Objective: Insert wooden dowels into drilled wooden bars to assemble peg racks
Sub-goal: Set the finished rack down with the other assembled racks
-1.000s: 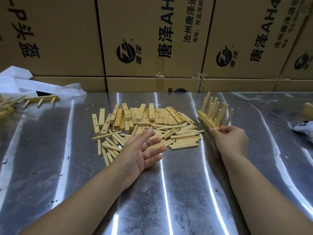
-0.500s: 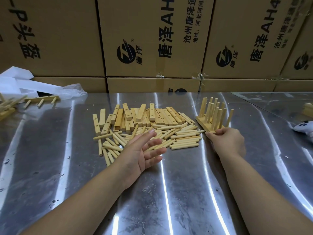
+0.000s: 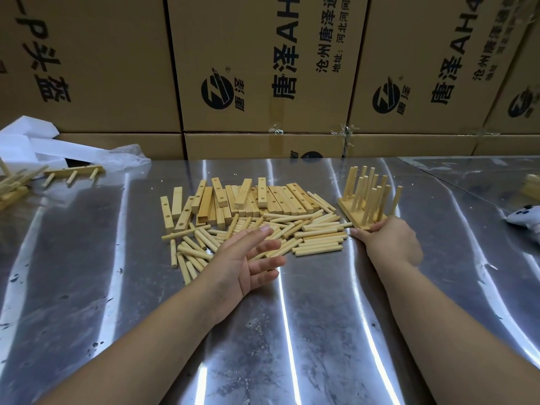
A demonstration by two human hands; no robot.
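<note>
A heap of drilled wooden bars (image 3: pixel 245 200) lies mid-table, with loose dowels (image 3: pixel 315 238) spread in front of it. My left hand (image 3: pixel 248 264) hovers open, palm sideways, over the near dowels and holds nothing. To the right, several assembled peg racks (image 3: pixel 365 200) stand together with their pegs pointing up, resting on the table. My right hand (image 3: pixel 388 241) grips their near end, fingers curled around the bars.
The shiny metal table (image 3: pixel 292 331) stretches toward me. Cardboard boxes (image 3: pixel 263 68) wall the far edge. At the far left lie one finished rack (image 3: pixel 73 172), more wooden pieces (image 3: pixel 11 185) and white packing (image 3: pixel 26 141). A white object (image 3: pixel 526 217) sits at the right edge.
My right hand has tipped the group of racks from a raised, tilted pose down flat onto the table. My left hand has barely moved.
</note>
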